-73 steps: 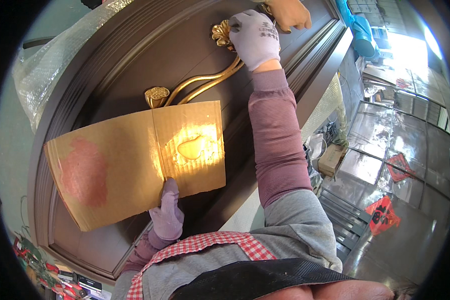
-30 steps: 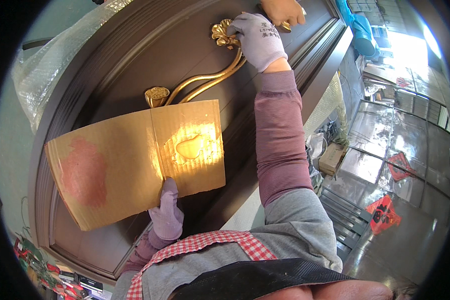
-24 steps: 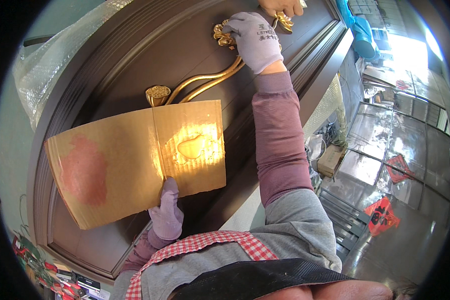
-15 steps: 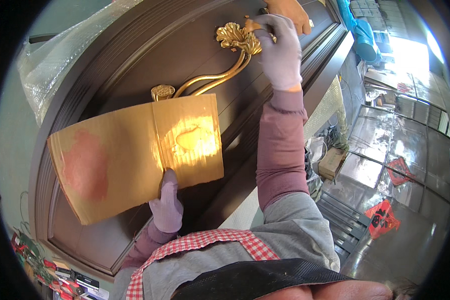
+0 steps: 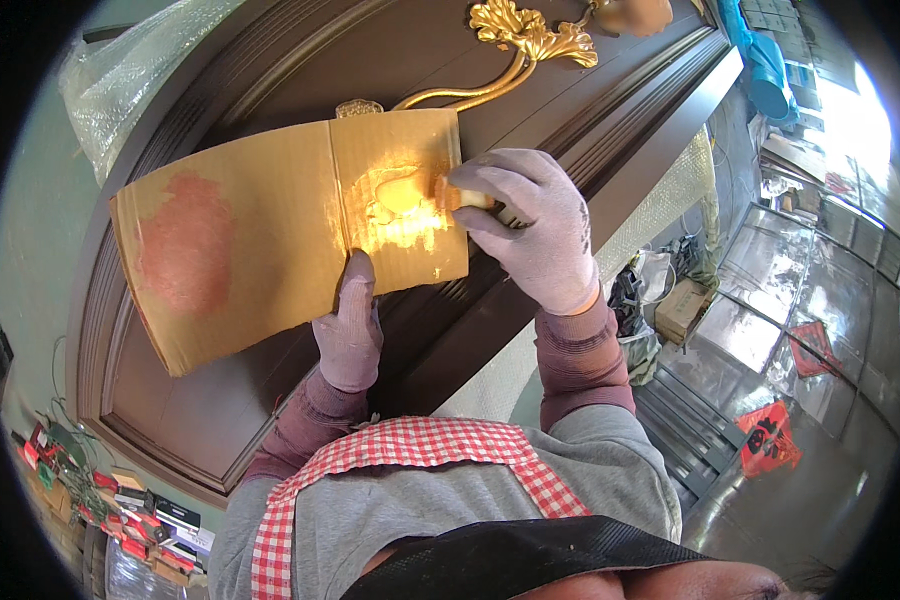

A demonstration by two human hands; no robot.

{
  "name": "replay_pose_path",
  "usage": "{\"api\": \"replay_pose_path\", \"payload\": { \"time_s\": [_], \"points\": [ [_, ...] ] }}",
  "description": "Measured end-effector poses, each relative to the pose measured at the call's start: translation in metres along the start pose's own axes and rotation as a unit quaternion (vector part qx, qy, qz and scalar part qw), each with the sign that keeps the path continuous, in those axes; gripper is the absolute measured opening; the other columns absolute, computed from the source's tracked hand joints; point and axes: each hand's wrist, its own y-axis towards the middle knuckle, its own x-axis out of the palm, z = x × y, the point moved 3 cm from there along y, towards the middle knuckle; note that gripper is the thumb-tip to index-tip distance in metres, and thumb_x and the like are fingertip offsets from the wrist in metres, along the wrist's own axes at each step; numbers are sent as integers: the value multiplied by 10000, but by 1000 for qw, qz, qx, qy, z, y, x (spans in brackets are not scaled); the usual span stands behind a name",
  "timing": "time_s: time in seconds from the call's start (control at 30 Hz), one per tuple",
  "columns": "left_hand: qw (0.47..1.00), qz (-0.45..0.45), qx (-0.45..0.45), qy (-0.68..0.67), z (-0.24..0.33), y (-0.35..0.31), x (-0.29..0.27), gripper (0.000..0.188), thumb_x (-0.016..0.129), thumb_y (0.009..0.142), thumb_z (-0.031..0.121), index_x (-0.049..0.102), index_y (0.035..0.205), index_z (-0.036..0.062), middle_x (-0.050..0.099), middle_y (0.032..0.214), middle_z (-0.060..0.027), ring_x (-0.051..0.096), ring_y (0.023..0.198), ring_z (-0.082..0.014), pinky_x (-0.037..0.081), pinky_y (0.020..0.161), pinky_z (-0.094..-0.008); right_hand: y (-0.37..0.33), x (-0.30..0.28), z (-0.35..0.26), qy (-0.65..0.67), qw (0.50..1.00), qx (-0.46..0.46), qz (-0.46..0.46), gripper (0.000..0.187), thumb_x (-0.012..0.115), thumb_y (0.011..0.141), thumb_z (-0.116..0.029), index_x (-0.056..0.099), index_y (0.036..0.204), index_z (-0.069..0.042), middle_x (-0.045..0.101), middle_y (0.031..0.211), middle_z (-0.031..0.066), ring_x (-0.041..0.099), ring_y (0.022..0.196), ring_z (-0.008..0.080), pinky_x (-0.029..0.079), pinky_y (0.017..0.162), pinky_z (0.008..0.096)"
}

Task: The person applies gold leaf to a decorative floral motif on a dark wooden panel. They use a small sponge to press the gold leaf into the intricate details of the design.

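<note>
My left hand [image 5: 350,335], in a pale glove, grips the lower edge of a brown cardboard sheet [image 5: 288,265], thumb on top. A wet, shiny patch of gold paint [image 5: 402,240] covers the sheet's right part, and a dull reddish stain [image 5: 185,245] its left. My gloved right hand [image 5: 545,230] is closed around a short brush [image 5: 442,190], its bristles at the right side of the gold patch. Beyond the sheet, a gold leaf-shaped ornament [image 5: 535,38] with curved stems is fixed on a dark brown panelled door [image 5: 300,70]. The sheet partly hides the ornament's lower end.
Another person's hand [image 5: 635,15] is at the far edge beside the ornament. Bubble wrap [image 5: 135,75] hangs at the far left. On the right are a cardboard box [image 5: 682,308] and a grey slatted rack [image 5: 685,425]. Boxes and red items [image 5: 155,525] lie at lower left.
My right hand has come back from the ornament to the cardboard with the brush. The cardboard, in my left hand, now sits higher in view, and the view has shifted somewhat.
</note>
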Motion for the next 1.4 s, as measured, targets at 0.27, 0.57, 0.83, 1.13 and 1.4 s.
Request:
{"api": "replay_pose_path", "payload": {
  "time_s": [0.27,0.57,0.83,1.13,1.4],
  "points": [
    [1000,-8,6,17,4,6,2,415,725,896,-86,682,1302,-11,723,1165,-225,715,1087,-440,571,983,-461,8,7,2,-41,998,-46,-29,261,840,781,-135,774,1031,-95,731,1033,88,703,989,340,570,885,456],
    [999,-32,5,32,1,-9,6,431,704,966,-31,632,1391,-32,714,1234,-278,715,1112,-495,581,963,-531,28,-39,141,84,941,197,260,211,817,895,-97,783,1094,-37,769,1095,121,750,986,283,596,897,380],
    [999,-49,-1,13,-4,-14,-1,368,551,1027,-45,634,1386,-53,699,1263,-288,693,1142,-504,540,1015,-553,88,-21,189,-115,981,36,149,224,795,857,-131,821,1077,-101,762,1083,115,711,1039,372,589,936,463],
    [999,-46,-23,7,-5,-19,-1,496,582,850,-133,673,1327,-33,734,1289,-276,681,1214,-520,514,1076,-562,114,-25,199,-179,978,24,103,244,778,866,-142,820,1098,-80,753,1095,145,712,1049,379,583,955,454],
    [999,-47,19,3,-1,-16,-2,436,540,1047,-32,590,1479,-4,666,1323,-305,676,1170,-508,520,1044,-580,117,-23,202,-226,964,21,138,243,771,861,-129,817,1096,-85,757,1074,138,712,1034,377,584,959,448]
  ]
}}
